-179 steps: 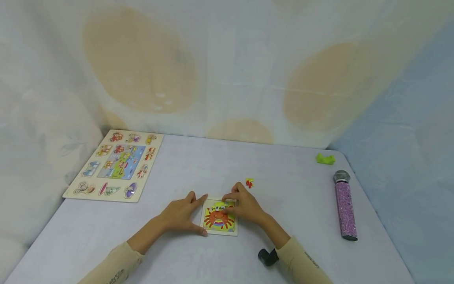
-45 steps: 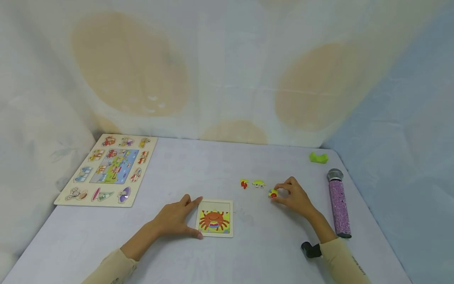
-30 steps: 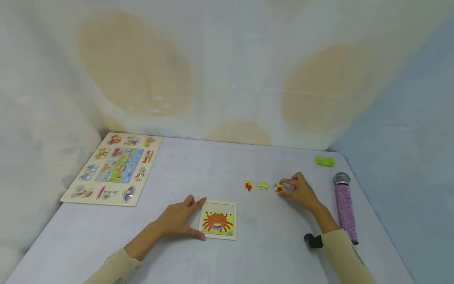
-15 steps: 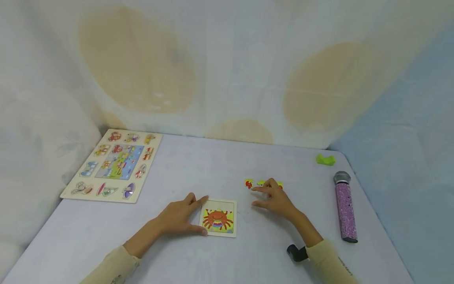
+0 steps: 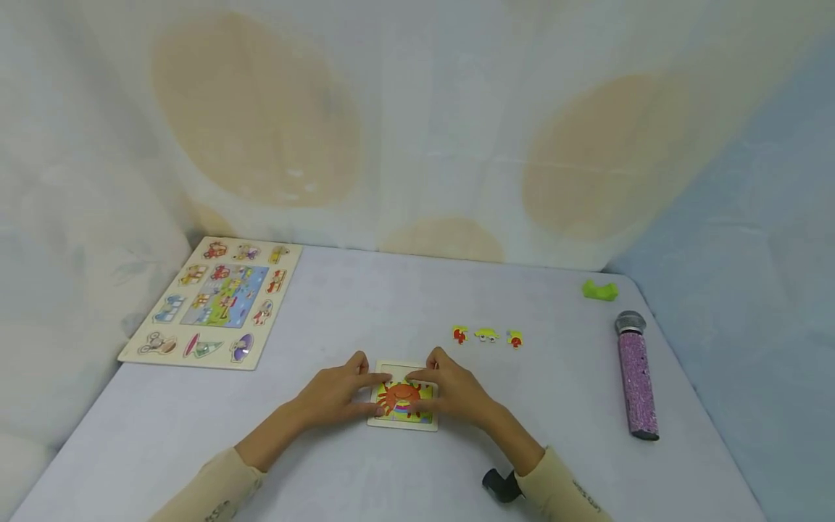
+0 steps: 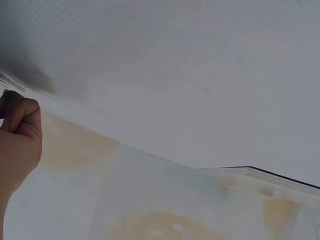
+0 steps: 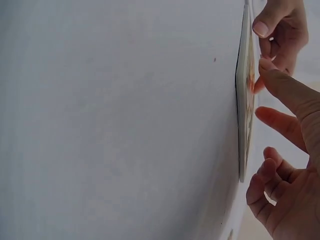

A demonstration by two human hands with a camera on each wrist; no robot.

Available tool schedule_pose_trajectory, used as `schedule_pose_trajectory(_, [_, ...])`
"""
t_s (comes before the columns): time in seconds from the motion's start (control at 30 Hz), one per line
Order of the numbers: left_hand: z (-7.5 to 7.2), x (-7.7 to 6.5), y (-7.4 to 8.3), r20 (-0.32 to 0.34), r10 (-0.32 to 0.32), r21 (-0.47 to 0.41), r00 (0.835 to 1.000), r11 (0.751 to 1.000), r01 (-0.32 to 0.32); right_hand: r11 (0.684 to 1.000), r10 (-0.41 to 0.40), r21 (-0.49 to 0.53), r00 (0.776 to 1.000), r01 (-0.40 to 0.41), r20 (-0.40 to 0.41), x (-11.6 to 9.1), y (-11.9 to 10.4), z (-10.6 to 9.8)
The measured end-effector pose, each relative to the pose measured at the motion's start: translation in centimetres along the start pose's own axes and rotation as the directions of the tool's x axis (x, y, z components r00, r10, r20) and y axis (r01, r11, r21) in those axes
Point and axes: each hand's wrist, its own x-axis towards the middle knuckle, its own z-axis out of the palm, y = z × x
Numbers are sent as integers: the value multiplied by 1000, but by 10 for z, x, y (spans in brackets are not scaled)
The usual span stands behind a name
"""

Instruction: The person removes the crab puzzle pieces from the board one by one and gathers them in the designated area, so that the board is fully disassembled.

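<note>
A small square puzzle with a crab picture lies before me in its pale wooden frame. A bare strip of backing shows along its top. My left hand comes in from the left, thumb and index finger resting on the picture. From the right, my right hand touches it likewise, thumb and index apart. The right wrist view shows the puzzle edge-on, fingertips at its face. In the left wrist view, only part of the left hand appears. Beyond the puzzle lie a red-and-yellow piece, a yellow piece with eyes and another red-and-yellow piece.
A large wooden picture puzzle board lies at the back left. To the right are a glittery pink microphone and a bright green object. A black object shows beside the right sleeve.
Three pieces now lie in a row beyond the puzzle. My right hand has left them and returned to the puzzle. My left fingers have shifted from the frame's edge onto the crab picture.
</note>
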Motion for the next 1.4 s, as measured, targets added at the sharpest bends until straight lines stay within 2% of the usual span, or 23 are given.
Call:
schedule_pose_trajectory(0.37, [-1,-4,0,-19,-38,5,999,999,38,1000,18,-22,999,-18,37,8,-9,5])
schedule_pose_trajectory(0.67, [-3,-6,2,45,-81,23,996,997,80,1000,-20,4,998,20,63,21,-13,7])
schedule_pose_trajectory(1.2, [-1,-7,-2,71,-95,30,993,995,93,998,-56,40,994,52,98,34,-16,10])
schedule_pose_trajectory(1.4, [-2,-6,-2,84,-121,33,989,992,118,995,-74,76,991,66,111,36,-16,11])
